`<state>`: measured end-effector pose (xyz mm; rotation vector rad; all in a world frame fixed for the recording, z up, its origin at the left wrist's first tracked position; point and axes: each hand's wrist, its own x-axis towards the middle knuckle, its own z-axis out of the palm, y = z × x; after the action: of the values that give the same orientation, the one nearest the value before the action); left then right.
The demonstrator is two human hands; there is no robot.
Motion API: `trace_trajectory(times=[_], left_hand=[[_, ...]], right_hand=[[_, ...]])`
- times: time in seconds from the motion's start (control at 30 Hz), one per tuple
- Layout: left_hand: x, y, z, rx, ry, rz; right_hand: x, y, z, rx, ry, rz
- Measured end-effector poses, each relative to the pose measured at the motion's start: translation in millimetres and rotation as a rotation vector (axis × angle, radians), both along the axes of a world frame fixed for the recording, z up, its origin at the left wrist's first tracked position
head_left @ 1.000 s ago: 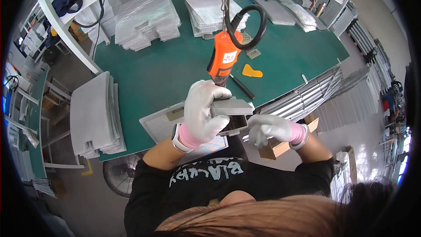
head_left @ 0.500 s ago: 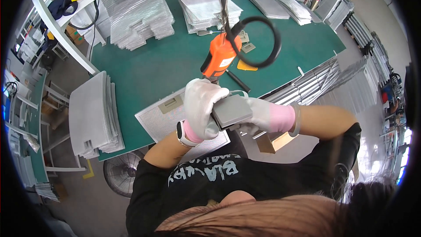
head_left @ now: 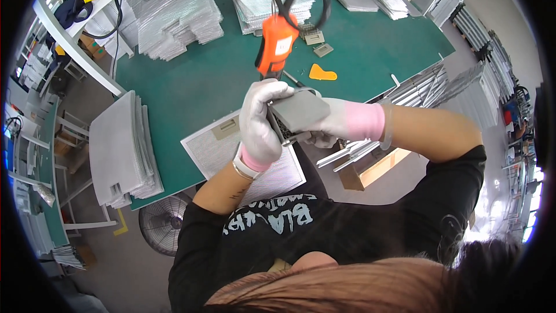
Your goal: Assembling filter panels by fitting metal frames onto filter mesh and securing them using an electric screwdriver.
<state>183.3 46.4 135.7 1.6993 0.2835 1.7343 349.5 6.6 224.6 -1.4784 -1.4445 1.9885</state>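
Both of my hands wear white gloves with pink cuffs. My left hand (head_left: 260,120) is closed around the left side of a grey rectangular box (head_left: 301,110), thumb and fingers at its edge. From the other side my right hand (head_left: 339,122) grips the box, its fingers curled beneath it. The box is held tilted above the table edge; a dark opening shows on its near left side. An orange electric screwdriver (head_left: 277,43) hangs from a cable just beyond my left hand, its tip hidden. Below my hands lies a framed mesh panel (head_left: 208,153) with a beige latch plate (head_left: 226,128).
On the green table (head_left: 179,87) lie a yellow scraper (head_left: 322,73), small beige plates (head_left: 323,50), and stacked mesh sheets (head_left: 174,17). More panels (head_left: 119,148) stand at the left edge. A floor fan (head_left: 165,224) and a cardboard box (head_left: 370,171) are below.
My hands and the grey box sit higher in the picture, and the box is tilted more, showing its dark opening. The screwdriver appears farther up and left. The view has shifted slightly.
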Motion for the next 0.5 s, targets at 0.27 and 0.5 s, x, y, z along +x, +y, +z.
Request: trace_trajectory(times=[0.27, 0.5], left_hand=[[-16.0, 13.3, 17.5, 0.233, 0.125, 0.043], [-18.1, 9.7, 19.2, 0.186, 0.084, 0.002]], right_hand=[[17.1, 0.4, -3.4, 0.08, 0.076, 0.085], [18.6, -5.1, -5.5, 0.094, 0.208, 0.116]])
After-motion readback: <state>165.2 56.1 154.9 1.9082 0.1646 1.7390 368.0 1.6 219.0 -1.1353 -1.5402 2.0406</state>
